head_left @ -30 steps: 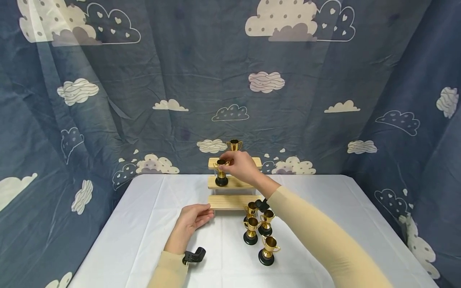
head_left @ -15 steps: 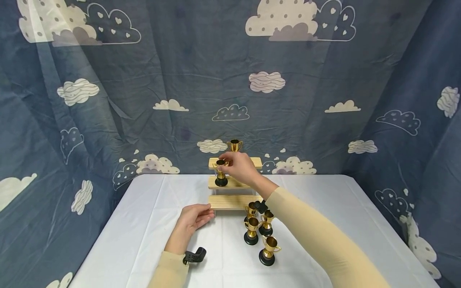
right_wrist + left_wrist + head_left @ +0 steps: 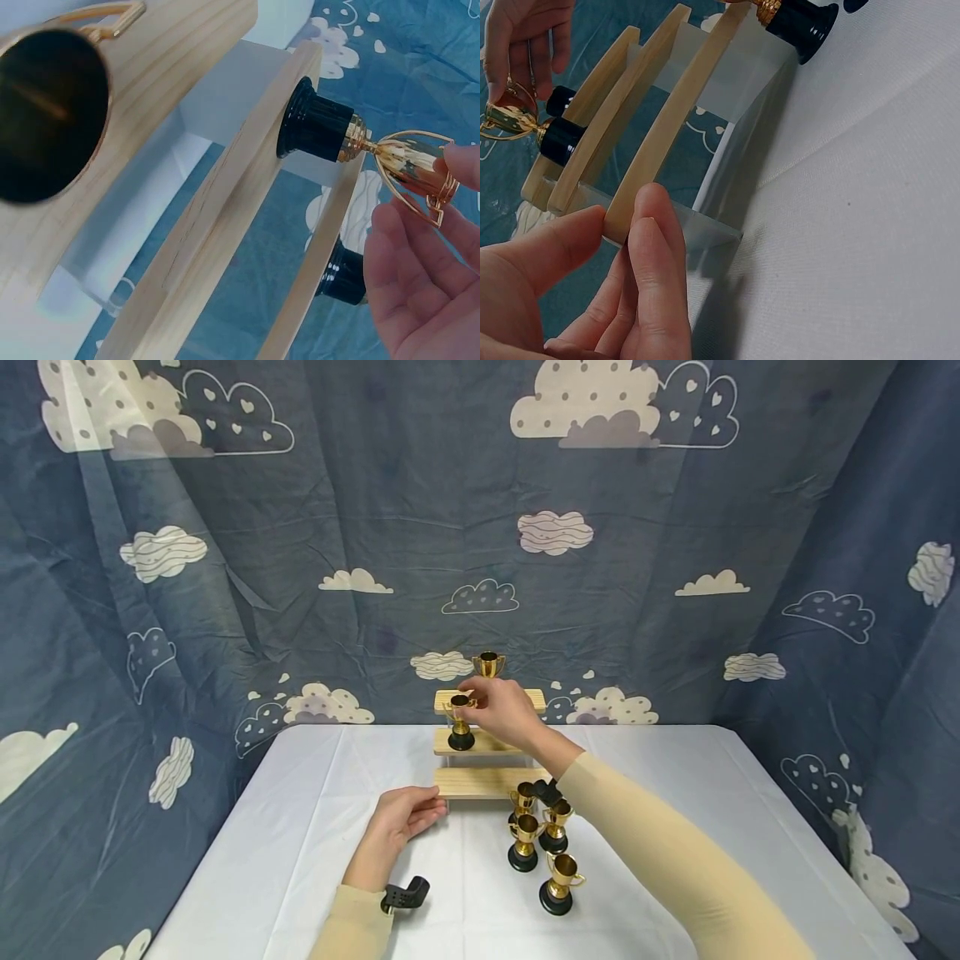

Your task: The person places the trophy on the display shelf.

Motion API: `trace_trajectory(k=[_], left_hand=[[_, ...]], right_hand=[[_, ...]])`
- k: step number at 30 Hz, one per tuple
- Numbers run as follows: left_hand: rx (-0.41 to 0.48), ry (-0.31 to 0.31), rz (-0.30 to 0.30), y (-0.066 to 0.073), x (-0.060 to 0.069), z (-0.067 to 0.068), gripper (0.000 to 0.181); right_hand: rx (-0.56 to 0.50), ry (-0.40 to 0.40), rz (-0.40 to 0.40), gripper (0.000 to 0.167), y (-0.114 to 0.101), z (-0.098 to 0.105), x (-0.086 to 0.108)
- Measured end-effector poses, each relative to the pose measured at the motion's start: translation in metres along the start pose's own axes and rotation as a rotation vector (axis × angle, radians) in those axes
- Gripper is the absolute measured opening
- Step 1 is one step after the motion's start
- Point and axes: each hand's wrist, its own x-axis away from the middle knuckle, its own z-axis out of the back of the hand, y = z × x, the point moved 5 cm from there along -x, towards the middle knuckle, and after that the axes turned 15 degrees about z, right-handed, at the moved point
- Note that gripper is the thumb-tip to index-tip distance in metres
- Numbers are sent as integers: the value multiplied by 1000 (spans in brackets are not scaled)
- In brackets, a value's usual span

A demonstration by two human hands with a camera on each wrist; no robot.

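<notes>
On the left end of the middle step of a three-tier wooden stand (image 3: 487, 782) stands a small gold trophy cup (image 3: 461, 741) with a black base. My right hand (image 3: 501, 710) pinches its cup by the rim and handle, as the right wrist view shows, and the black base (image 3: 319, 124) sits upright on the plank. My left hand (image 3: 405, 818) grips the left end of the lowest step, thumb and fingers on either side of the plank (image 3: 679, 120). Another trophy (image 3: 488, 665) stands on the top step, its lower part hidden behind my right hand in the head view.
Several more trophies (image 3: 523, 843) stand on the white tablecloth (image 3: 637, 860) at the stand's front right, below my right forearm. Clear side panels (image 3: 712, 225) hold up the planks. A dark blue cloud-print curtain (image 3: 420, 485) hangs behind the table.
</notes>
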Motion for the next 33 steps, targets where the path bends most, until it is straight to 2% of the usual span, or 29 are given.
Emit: trace_trajectory(k=[12, 18, 27, 33], left_hand=[[6, -4, -8, 0, 2, 0, 26], [7, -15, -11, -1, 1, 0, 24], [4, 0, -8, -2, 0, 0, 24], [-1, 2, -13, 0, -1, -1, 23]], right_hand=[[42, -3, 5, 37, -1, 9, 11], [61, 21, 4, 37, -2, 20, 19], [56, 7, -16, 38, 0, 39, 30], [62, 18, 12, 37, -3, 53, 38]])
